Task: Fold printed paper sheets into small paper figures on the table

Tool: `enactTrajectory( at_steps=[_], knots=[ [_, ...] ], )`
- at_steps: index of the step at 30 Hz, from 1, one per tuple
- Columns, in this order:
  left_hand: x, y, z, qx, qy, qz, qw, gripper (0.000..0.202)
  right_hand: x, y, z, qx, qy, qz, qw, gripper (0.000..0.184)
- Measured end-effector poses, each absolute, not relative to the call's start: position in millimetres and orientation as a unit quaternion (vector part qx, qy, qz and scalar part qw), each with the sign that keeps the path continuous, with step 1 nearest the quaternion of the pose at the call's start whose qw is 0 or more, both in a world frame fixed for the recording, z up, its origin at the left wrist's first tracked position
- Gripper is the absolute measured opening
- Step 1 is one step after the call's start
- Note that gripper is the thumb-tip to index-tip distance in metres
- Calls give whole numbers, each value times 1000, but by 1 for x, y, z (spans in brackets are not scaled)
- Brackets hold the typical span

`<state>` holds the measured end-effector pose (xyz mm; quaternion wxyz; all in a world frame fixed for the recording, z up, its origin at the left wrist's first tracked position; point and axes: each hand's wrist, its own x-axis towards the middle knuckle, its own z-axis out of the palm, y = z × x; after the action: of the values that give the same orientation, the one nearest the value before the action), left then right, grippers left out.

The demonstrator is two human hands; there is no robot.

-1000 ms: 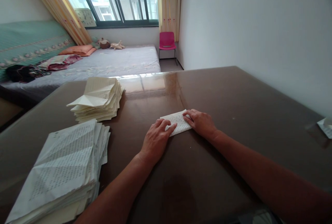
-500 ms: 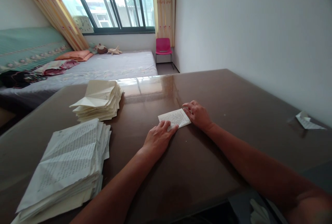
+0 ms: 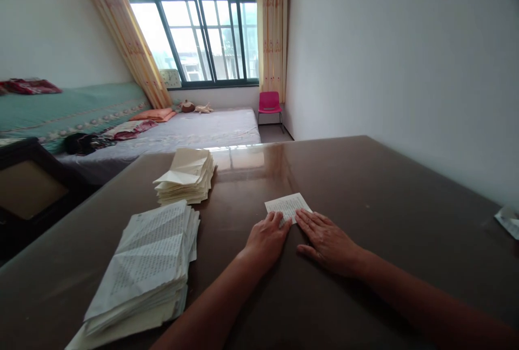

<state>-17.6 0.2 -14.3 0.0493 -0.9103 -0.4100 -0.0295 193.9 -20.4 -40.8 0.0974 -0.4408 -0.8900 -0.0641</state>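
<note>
Has a small paper (image 3: 286,205) with rows of characters lying flat on the brown table (image 3: 324,177), directly under the fingertips of both hands; rests the left hand (image 3: 265,237) on its near edge, with fingers bent and thumb close beside them; cannot tell here whether pinching the edge or merely pressing on it; lays the right hand (image 3: 330,243) palm down at its near right corner, unclenched, with four fingers straight and side by side and thumb spread away onto the tabletop; leaves the far part of the paper bare, just beyond the fingertips; has, well to the left of the left fingers, a stack of white sheets (image 3: 146,252), creased and covered in rows of characters; has, beyond that and still left of the fingers, a stack of cream sheets (image 3: 186,177), creased on top; has, far to the right of the right fingers, a small whitish piece (image 3: 508,221), too small to make out; faces, well beyond the fingertips and past the table's far edge, a bed (image 3: 219,125), a pink chair (image 3: 270,103) and a window (image 3: 219,41) between patterned curtains (image 3: 273,41).
</note>
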Motion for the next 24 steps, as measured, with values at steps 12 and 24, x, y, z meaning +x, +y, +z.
enactTrajectory(
  at_steps=[12,24],
  knots=[
    [-18,-14,-6,-901,-430,0,53,35,202,-32,-29,-530,-832,-154,51,46],
    [-5,0,-5,-896,-442,-5,50,19,174,13,12,-457,-877,-125,-72,18]
  ],
)
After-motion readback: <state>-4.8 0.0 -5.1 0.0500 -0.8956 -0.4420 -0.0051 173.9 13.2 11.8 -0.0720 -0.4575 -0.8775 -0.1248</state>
